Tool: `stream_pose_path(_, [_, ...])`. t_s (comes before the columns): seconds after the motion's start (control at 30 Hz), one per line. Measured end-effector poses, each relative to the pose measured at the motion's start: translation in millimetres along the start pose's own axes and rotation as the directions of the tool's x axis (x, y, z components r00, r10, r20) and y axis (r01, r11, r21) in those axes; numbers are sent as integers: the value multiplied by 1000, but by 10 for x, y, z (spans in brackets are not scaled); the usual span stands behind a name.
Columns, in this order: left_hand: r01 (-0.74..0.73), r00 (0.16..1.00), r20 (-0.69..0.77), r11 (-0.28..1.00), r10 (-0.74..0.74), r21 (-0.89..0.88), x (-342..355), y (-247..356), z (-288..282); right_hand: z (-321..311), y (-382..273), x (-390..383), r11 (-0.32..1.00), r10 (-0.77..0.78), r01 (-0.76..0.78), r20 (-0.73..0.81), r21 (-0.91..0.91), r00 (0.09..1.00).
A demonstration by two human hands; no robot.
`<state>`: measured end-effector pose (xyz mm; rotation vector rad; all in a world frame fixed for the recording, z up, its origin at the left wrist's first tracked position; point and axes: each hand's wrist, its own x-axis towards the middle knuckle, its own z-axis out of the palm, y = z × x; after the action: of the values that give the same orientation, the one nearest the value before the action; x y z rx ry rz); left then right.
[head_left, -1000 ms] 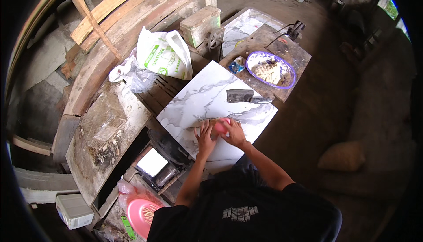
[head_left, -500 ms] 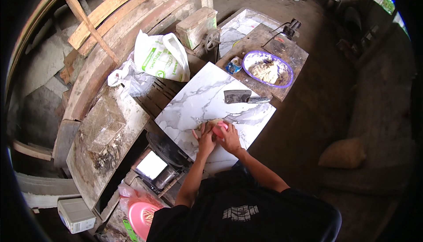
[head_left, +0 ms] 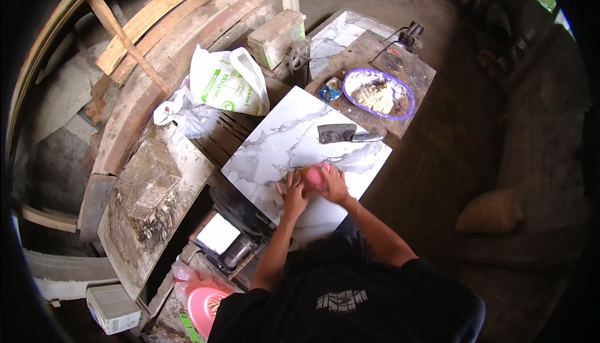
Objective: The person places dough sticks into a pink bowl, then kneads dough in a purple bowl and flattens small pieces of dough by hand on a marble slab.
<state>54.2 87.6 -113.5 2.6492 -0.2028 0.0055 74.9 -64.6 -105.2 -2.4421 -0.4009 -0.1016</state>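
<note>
On the white, grey-veined tile slab (head_left: 269,130), my left hand (head_left: 293,198) lies with its fingers spread, their tips near a small brownish patch whose kind I cannot make out. Right beside it, my right hand (head_left: 334,183) is closed around a rounded pink object (head_left: 316,176). Fingers cover much of that object, and blur hides its kind. Farther up the slab rests a cleaver (head_left: 337,134) with a dark, broad blade, its handle pointing right.
Beyond the slab, a purple-rimmed basin (head_left: 409,109) of pale doughy stuff stands on a wooden board, beside a blue packet (head_left: 330,90). A white plastic bag (head_left: 215,84) and wire cage (head_left: 147,177) are at left. Below sit a scale (head_left: 219,235) and pink bowl (head_left: 200,312).
My right hand has shifted a little to the right and away from me with the pink object. My left hand has stayed nearly in place, fingers spread.
</note>
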Motion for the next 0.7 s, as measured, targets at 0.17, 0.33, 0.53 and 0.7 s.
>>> stream_pose_path(0.17, [28,1000,-4,999,-29,-22,22,23,-17,32,-162,4,999,37,-38,-30,-18,999])
stream_pose_path(0.33, [62,998,26,998,-61,-28,39,-5,33,6,-81,0,998,-48,48,-3,-35,999])
stream_pose_path(0.53, [50,999,-5,997,-50,-61,25,51,11,55,-115,1,998,-9,3,-86,-70,996])
stream_pose_path(0.7, [29,999,-21,997,-30,-69,14,44,36,-4,-11,50,1000,-6,6,6,-13,1000])
